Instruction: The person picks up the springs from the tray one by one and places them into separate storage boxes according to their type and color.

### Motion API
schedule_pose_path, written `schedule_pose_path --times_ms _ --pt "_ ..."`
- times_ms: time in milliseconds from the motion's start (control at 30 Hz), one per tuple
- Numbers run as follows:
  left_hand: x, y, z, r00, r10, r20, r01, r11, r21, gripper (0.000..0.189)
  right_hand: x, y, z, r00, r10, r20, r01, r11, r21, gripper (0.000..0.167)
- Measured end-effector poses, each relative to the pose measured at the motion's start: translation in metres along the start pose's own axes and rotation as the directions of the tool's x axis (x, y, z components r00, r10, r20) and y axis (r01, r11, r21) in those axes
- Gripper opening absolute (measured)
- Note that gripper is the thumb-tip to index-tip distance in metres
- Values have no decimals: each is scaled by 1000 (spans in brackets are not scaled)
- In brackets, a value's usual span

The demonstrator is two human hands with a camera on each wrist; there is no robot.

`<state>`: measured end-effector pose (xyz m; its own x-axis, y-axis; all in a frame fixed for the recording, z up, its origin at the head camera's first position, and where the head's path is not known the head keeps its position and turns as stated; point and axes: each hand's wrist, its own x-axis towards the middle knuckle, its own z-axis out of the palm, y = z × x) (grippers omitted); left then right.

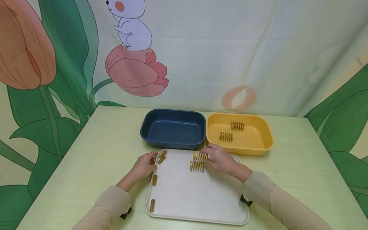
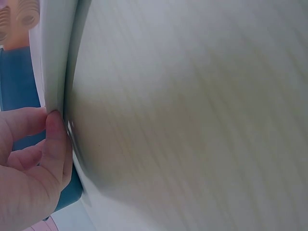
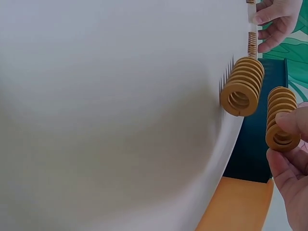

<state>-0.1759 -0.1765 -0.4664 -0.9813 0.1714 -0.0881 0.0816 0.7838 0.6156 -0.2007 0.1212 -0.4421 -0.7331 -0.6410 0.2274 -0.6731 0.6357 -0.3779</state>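
My right hand pinches a large gold coil spring between thumb and fingers, near the far edge of the white tray. Just nearer to me, a second large spring lies on the tray; in the right wrist view this spring is beside the held one. At the tray's left side, my left hand grips the rim, thumb and fingers around the edge in the left wrist view. Several small gold springs lie along that left side, two of them close together in the far corner.
Beyond the tray stands a dark blue bin with nothing visible in it. Right beside it, a yellow bin contains two large springs. A printed curtain hangs behind the pale green table.
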Motion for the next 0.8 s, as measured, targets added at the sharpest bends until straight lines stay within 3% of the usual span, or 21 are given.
schedule_pose_path --times_ms 800 --pt "0 -1 1 1000 -4 2 4 1000 -7 45 3 -3 -14 997 -35 -75 35 999 -6 30"
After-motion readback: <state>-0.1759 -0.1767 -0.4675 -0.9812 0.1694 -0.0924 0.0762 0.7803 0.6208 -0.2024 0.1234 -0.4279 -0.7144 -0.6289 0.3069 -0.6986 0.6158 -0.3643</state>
